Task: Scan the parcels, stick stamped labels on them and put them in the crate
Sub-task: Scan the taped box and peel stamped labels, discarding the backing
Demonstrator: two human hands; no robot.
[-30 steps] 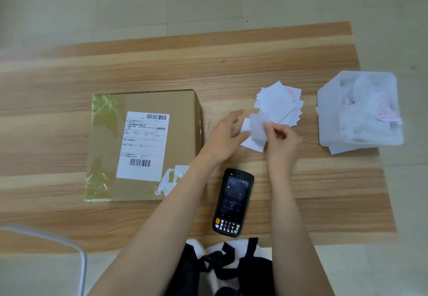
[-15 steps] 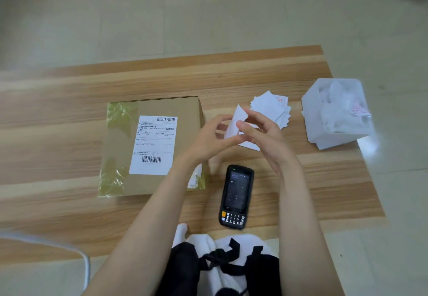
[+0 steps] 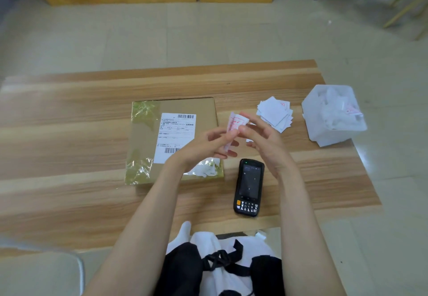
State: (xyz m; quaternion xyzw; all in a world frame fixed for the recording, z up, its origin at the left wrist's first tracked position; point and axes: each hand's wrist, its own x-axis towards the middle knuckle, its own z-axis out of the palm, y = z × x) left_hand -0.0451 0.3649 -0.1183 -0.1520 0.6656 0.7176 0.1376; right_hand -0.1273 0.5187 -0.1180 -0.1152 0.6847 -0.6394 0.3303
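Two hands pinch red-stamped label (image 3: pixel 236 123) above tabletop (image 3: pixel 69 138): left grip (image 3: pixel 208 145) and right grip (image 3: pixel 261 138) holding it. Parcel (image 3: pixel 173 138) at 9 o'clock, scanner (image 3: pixel 249 190) at 6.

Counter (image 3: pixel 69 119): wood-grain laminate, smooth, faint sheen. Parcel (image 3: pixel 203 110): matt brown cardboard, glossy crinkled clear tape at left corners, white paper shipping label (image 3: pixel 176 133). Stamped label (image 3: pixel 236 123) in hands: thin paper, red ink. Loose label stack (image 3: pixel 274 112): matt white paper. Scanner (image 3: pixel 249 187): black plastic, glossy screen. Bin (image 3: pixel 311 115): frosted translucent plastic.
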